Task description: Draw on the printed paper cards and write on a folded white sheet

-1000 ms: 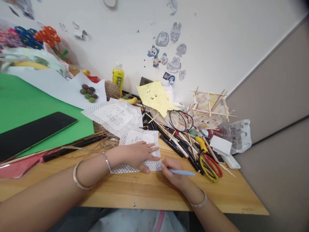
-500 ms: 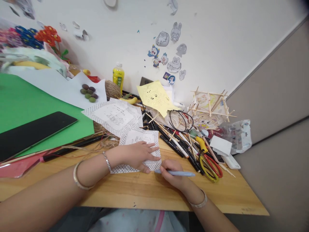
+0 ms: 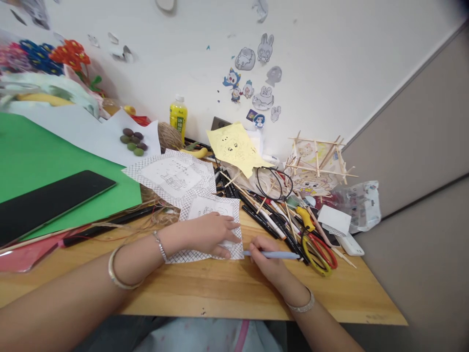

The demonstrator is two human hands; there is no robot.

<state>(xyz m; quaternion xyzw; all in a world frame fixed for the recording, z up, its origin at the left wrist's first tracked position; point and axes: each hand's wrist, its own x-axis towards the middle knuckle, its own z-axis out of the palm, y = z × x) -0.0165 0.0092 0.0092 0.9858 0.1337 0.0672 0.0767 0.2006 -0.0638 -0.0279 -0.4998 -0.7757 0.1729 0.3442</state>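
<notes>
My left hand (image 3: 212,234) lies flat, fingers spread, on a sheet of paper (image 3: 194,255) with a drawing inside a cross-hatched border. The palm and fingers cover much of that drawing. At the sheet's lower right corner my right hand (image 3: 266,259) is closed round a light blue pen (image 3: 282,254). Its tip points left, close to the paper's edge; I cannot tell whether it touches. A second drawing (image 3: 172,176) with the same kind of border lies just behind, partly overlapping the first.
Black markers (image 3: 260,222) and thin sticks are heaped beyond my right hand, beside scissors (image 3: 317,254) with yellow and red handles. A stick frame (image 3: 317,168) stands at the wall. To the left, a black tablet (image 3: 58,200) rests on green paper (image 3: 73,146).
My right hand has moved slightly up and right with the pen, whose tip has drawn back toward the sheet's edge. My left hand has shifted slightly left and up.
</notes>
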